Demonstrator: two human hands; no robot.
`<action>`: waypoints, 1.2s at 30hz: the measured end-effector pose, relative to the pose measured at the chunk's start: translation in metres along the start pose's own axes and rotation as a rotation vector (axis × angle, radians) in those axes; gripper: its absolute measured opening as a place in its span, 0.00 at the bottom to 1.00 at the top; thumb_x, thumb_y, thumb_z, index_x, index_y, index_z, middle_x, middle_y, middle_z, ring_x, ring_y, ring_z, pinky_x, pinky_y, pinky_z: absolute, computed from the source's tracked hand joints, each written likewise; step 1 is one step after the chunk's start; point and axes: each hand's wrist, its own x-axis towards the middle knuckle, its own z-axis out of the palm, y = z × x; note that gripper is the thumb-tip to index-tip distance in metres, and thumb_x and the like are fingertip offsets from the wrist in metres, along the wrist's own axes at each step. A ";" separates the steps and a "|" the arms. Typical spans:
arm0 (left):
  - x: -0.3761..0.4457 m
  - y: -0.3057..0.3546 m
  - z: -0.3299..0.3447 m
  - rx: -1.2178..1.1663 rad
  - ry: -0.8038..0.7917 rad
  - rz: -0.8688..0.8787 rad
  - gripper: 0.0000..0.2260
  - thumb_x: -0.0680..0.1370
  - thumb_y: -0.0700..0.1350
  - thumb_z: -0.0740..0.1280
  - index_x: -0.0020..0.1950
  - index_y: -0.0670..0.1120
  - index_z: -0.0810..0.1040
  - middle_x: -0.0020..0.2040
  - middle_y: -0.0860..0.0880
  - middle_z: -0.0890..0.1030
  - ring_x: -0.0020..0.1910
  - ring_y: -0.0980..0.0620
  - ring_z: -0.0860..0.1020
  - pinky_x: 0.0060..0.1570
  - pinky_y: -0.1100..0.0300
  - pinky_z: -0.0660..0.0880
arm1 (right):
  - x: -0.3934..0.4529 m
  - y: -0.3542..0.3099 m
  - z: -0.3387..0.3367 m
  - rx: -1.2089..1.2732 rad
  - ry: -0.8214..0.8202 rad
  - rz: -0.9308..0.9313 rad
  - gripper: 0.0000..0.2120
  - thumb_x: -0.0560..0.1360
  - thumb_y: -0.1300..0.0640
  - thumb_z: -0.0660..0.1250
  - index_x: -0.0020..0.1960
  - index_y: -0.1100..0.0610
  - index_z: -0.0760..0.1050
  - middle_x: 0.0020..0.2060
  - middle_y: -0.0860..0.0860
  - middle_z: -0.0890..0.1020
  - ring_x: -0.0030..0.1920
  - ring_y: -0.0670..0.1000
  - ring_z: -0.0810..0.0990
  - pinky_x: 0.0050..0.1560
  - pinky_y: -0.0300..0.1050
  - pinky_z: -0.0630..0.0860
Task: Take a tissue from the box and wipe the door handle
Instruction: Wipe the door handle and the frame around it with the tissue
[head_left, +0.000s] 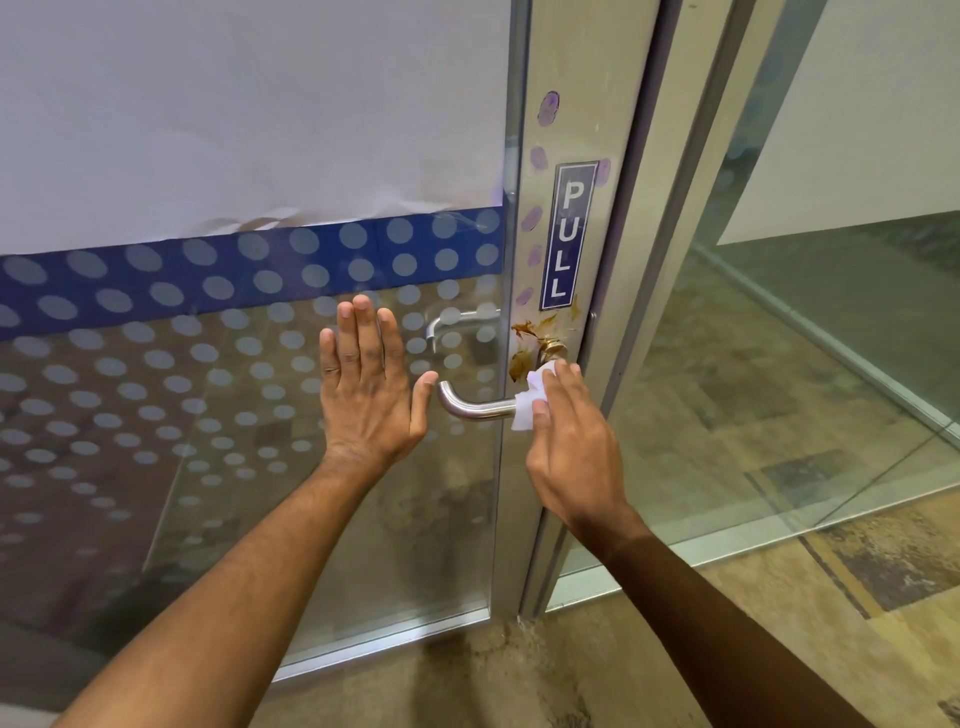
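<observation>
My right hand (566, 436) was closed around a bunched white tissue (527, 402), pressing it on the door handle (470, 407) where the lever meets the frame, while my left hand (366, 387) lay open and flat on the glass just left of the lever, holding nothing. Brown smears (524, 343) sat just above my right hand, and I judged the thin tissue could tear or spread them.

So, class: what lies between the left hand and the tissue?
In the head view, the bare steel door handle spans from left hand to tissue.
</observation>
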 end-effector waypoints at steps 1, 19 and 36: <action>0.000 0.001 0.000 -0.001 0.005 -0.002 0.44 0.80 0.58 0.59 0.78 0.43 0.29 0.77 0.44 0.25 0.77 0.45 0.29 0.76 0.49 0.29 | 0.004 -0.002 0.000 0.008 0.006 0.022 0.20 0.81 0.57 0.56 0.70 0.63 0.70 0.70 0.59 0.72 0.73 0.56 0.66 0.72 0.46 0.60; 0.012 0.011 0.000 -0.069 0.061 -0.011 0.42 0.80 0.54 0.59 0.78 0.45 0.29 0.77 0.48 0.26 0.78 0.49 0.29 0.77 0.50 0.32 | 0.002 -0.004 0.014 0.074 0.102 0.001 0.22 0.82 0.55 0.51 0.69 0.65 0.71 0.69 0.61 0.72 0.74 0.58 0.63 0.73 0.52 0.63; 0.014 0.012 0.006 -0.014 0.079 -0.034 0.43 0.80 0.55 0.59 0.78 0.44 0.29 0.77 0.47 0.25 0.78 0.47 0.29 0.76 0.50 0.31 | -0.008 0.003 0.001 0.140 0.171 -0.022 0.21 0.74 0.71 0.64 0.67 0.66 0.73 0.66 0.61 0.75 0.67 0.58 0.74 0.68 0.51 0.69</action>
